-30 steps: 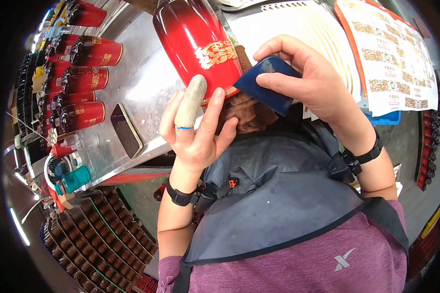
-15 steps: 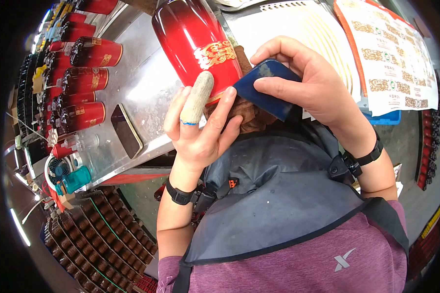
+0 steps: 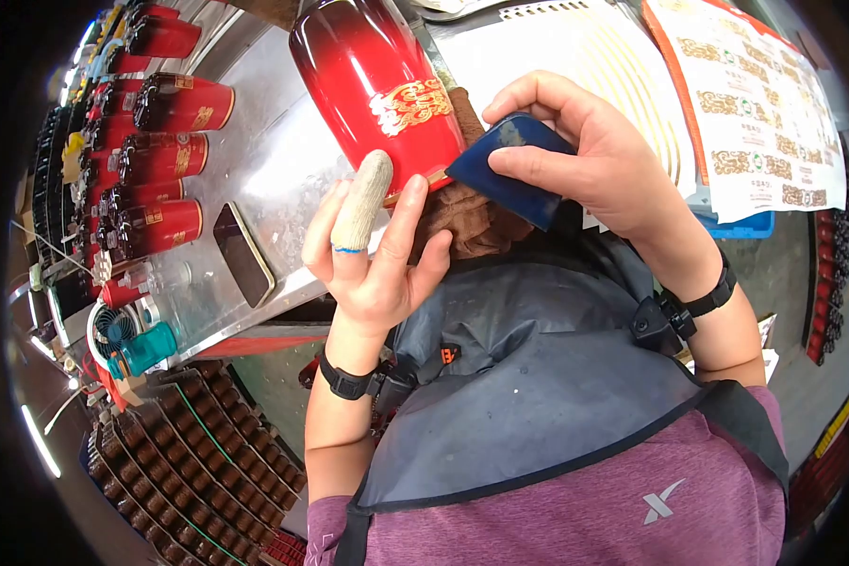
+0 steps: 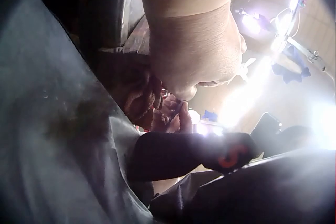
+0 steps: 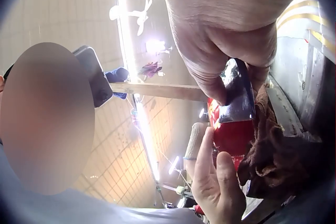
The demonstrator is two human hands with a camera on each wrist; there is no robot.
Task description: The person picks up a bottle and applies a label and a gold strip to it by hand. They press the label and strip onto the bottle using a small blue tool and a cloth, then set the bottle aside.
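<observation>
In the head view a glossy red vessel [image 3: 377, 85], shaded to black and bearing a gold pattern, lies on its side with its base toward the person. My right hand [image 3: 599, 156] pinches a flat blue scraper [image 3: 514, 179] between thumb and fingers, one corner of it right at the vessel's base edge. Beside that base, my left hand [image 3: 373, 269] is held up with loosely extended fingers and nothing in its grasp. A knitted finger sleeve [image 3: 363, 203] covers one of its fingers. Under the vessel's end sits a crumpled brown cloth [image 3: 472, 222].
Several smaller red vessels [image 3: 165, 156] stand at the table's left, near a phone [image 3: 243, 255] and a teal bottle [image 3: 146, 347]. White sheets [image 3: 575, 57] and a gold-patterned sticker sheet [image 3: 750, 113] are at the right. Racks of brown pieces [image 3: 189, 462] fill the lower left.
My left hand went up toward the vessel's base, then drew back slightly to the left. The right hand keeps its pinch on the scraper and has barely moved.
</observation>
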